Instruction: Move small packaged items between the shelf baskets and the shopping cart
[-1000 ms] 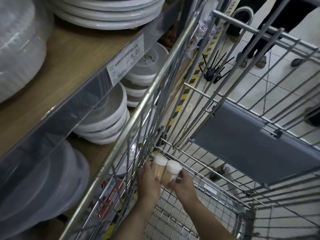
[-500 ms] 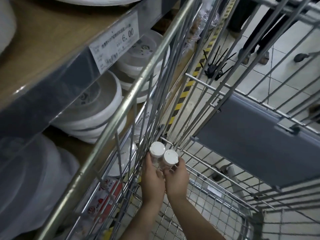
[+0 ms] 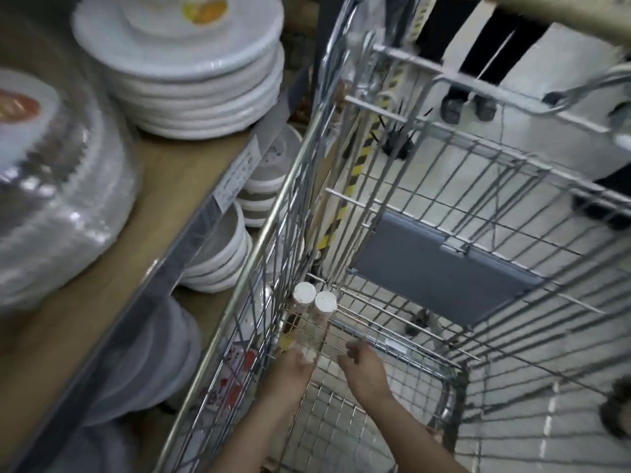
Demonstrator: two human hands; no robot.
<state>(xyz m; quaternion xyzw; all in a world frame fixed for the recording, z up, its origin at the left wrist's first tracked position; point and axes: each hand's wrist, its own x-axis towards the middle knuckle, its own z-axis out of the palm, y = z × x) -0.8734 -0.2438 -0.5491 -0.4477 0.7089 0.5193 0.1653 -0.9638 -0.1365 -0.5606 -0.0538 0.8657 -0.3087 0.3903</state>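
Both hands have let go inside the shopping cart (image 3: 454, 367): the left hand (image 3: 290, 367) and right hand (image 3: 363, 368), which gripped the two white-capped containers half a second ago, now hang empty with loosely curled fingers. The left container (image 3: 304, 295) and right container (image 3: 325, 303) stand touching in the cart's far left corner. Beyond, the wooden shelf (image 3: 164, 186) holds stacked white plates (image 3: 191, 80); pale floor tiles (image 3: 553, 97) lie ahead.

A shop, seemingly: the left hand (image 3: 290, 368) reaches into a wire shopping cart (image 3: 426, 233), price-tagged shelf (image 3: 191, 172) of wrapped plates (image 3: 191, 63) left of it.
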